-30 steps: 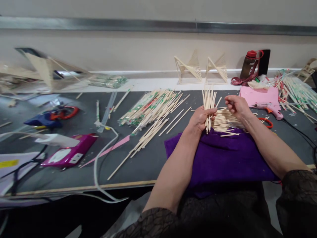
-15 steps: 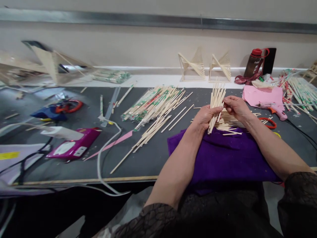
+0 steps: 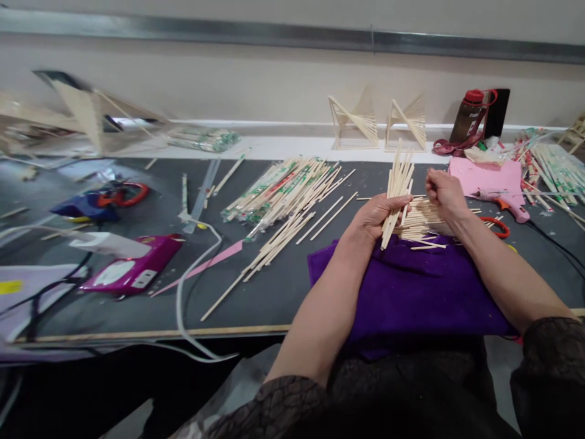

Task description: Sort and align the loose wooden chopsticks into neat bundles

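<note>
My left hand (image 3: 381, 214) is closed around a bundle of thin wooden chopsticks (image 3: 397, 177), held upright and slightly fanned at the top. To its right, my right hand (image 3: 444, 188) is raised with its fingers curled in, apart from the bundle; whatever it may hold is hidden. Below both hands lies a pile of loose chopsticks (image 3: 418, 221) at the far edge of a folded purple cloth (image 3: 411, 286). Orange-handled scissors (image 3: 498, 227) show partly beside my right wrist.
Wrapped and loose chopsticks (image 3: 283, 195) spread left of the cloth. Two twisted stick frames (image 3: 354, 122) stand by the wall. A pink glue gun (image 3: 514, 209), pink paper (image 3: 487, 177) and a red-capped bottle (image 3: 468, 119) are at right. A white cable (image 3: 180, 299) crosses the table's front edge.
My right hand has moved a little right, away from the bundle, and its fingers have curled in. My left hand keeps its hold on the chopsticks.
</note>
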`<state>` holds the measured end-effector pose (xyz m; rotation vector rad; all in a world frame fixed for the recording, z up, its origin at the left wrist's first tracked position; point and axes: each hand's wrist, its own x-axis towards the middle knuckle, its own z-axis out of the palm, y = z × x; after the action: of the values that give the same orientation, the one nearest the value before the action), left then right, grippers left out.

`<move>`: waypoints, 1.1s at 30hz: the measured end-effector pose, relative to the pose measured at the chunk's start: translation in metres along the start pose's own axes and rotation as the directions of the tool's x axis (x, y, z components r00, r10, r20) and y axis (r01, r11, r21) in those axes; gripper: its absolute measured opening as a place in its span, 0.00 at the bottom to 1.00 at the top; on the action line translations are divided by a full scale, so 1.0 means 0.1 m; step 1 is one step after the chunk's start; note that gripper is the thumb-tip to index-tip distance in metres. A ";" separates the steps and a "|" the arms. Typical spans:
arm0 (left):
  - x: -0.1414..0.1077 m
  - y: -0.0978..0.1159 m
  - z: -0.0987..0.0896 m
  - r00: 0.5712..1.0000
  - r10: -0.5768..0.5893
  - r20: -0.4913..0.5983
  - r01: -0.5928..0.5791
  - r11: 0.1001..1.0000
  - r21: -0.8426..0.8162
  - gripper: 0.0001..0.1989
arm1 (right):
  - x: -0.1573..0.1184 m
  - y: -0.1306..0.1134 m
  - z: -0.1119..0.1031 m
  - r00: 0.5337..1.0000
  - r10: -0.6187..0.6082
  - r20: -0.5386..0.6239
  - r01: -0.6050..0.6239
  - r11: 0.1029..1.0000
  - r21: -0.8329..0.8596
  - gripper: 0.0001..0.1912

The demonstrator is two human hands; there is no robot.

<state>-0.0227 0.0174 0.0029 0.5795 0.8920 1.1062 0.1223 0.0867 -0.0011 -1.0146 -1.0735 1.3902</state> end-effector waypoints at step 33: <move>0.12 -0.05 -0.04 0.923 0.283 -0.262 -0.297 0.955 -0.015 0.10 | -0.30 0.03 0.15 0.916 0.079 0.394 0.073 0.932 -0.356 0.08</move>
<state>-0.0212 0.0267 -0.0066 0.5414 1.0169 1.4961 0.1090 0.0552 -0.0001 -1.0088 -1.6878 1.4715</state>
